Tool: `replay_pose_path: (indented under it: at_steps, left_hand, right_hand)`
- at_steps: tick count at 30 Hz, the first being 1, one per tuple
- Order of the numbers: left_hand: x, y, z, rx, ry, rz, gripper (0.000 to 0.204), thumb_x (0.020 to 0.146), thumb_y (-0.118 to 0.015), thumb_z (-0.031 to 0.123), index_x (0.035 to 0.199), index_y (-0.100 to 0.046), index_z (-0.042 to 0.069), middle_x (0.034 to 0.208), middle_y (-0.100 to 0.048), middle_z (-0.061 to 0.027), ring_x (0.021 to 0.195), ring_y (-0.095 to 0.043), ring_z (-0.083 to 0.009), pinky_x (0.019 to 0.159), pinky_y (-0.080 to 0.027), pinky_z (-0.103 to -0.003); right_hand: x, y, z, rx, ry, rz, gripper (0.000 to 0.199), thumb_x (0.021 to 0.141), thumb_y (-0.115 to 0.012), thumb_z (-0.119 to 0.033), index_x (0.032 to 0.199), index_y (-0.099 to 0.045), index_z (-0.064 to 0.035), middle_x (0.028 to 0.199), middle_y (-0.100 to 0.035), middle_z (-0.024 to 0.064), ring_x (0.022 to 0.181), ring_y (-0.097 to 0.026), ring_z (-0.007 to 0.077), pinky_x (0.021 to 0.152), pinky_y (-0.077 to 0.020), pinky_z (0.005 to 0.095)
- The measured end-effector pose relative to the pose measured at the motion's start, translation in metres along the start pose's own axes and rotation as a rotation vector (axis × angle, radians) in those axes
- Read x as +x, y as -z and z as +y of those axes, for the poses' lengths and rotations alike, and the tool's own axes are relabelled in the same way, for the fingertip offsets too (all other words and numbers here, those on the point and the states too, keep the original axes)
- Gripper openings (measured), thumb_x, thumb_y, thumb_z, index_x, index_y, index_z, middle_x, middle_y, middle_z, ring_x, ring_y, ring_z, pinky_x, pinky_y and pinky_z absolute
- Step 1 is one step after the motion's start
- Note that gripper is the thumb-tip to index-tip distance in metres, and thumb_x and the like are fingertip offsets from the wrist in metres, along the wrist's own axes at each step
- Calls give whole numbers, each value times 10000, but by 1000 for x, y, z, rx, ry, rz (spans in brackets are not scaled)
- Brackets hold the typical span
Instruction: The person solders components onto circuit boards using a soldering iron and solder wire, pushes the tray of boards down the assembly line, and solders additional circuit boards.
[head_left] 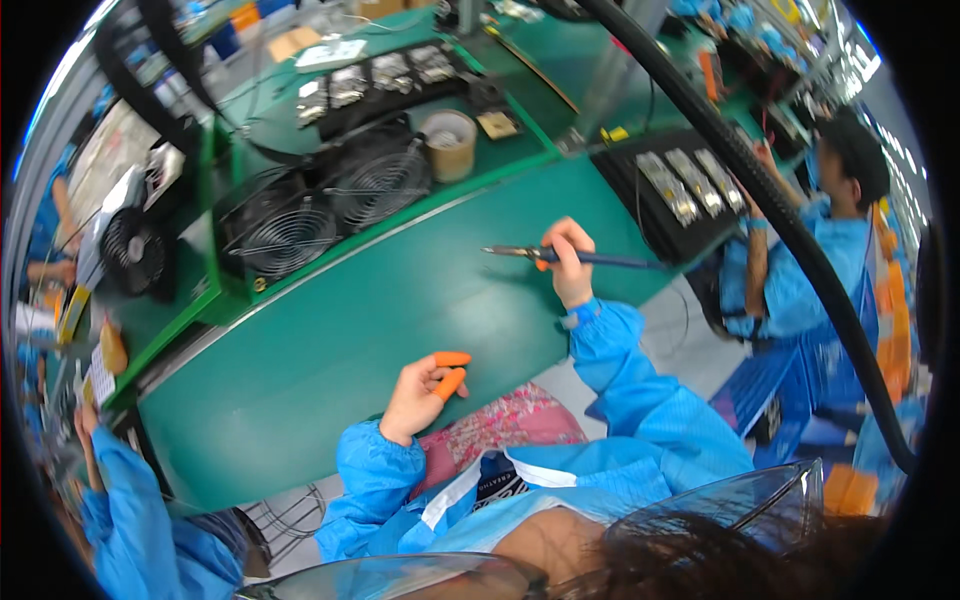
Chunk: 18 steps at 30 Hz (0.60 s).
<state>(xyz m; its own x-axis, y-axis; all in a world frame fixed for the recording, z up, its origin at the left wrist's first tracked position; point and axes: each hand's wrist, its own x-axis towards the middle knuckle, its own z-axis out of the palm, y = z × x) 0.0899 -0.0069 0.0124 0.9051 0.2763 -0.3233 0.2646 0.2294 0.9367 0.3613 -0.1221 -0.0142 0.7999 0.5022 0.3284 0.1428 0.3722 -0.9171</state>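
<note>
My right hand [568, 262] is closed round a soldering iron [520, 252] above the right part of the green bench mat [340, 350]. The iron lies nearly level, its metal tip to the left and its dark blue handle [625, 262] reaching out to the right. Near the front edge of the bench hovers my left hand [418, 398], apart from the iron. Orange finger cots cover its thumb and index finger, which are spread with nothing visible between them; the other fingers curl in.
Two black fans with wire guards [375, 190] stand behind the mat, beside a round tub [449, 143]. A black tray [675, 195] with metallic parts lies at right; another tray [390, 90] sits on the shelf. A thick black hose [770, 180] crosses the right side. Co-workers sit left and right.
</note>
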Motion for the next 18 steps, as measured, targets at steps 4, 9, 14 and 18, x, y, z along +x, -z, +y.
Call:
replay_pose_path:
  at_steps: [4,9,14,18]
  left_hand:
    - [-13,-6,13,-28,-95,43,237,913,-572,39,1145,-604,6,825,-644,-50,745,-607,-99,674,-470,-223]
    - [-20,-11,23,38,-167,55,215,916,-575,57,1120,-628,14,854,-645,-53,767,-627,-107,695,-492,-235]
    - [-15,5,5,254,-233,250,201,902,-578,40,1088,-630,-15,864,-657,-89,739,-658,-148,639,-524,-271]
    - [-8,53,-18,310,-236,466,191,890,-569,6,1067,-619,-44,844,-643,-94,697,-636,-149,647,-524,-279]
  right_hand:
    - [-3,2,2,1,-21,-7,173,883,-504,-165,778,-489,-28,681,-513,52,500,-496,109,451,-389,227]
    - [-2,-2,-1,17,32,0,193,887,-507,-205,772,-503,-50,636,-531,22,499,-517,77,431,-319,192]
    - [-4,-2,-4,25,13,3,185,888,-510,-205,779,-503,-56,641,-534,22,510,-537,84,422,-330,193]
    - [-5,-3,-4,37,6,-2,177,891,-510,-197,782,-504,-58,639,-540,26,503,-536,84,418,-332,192]
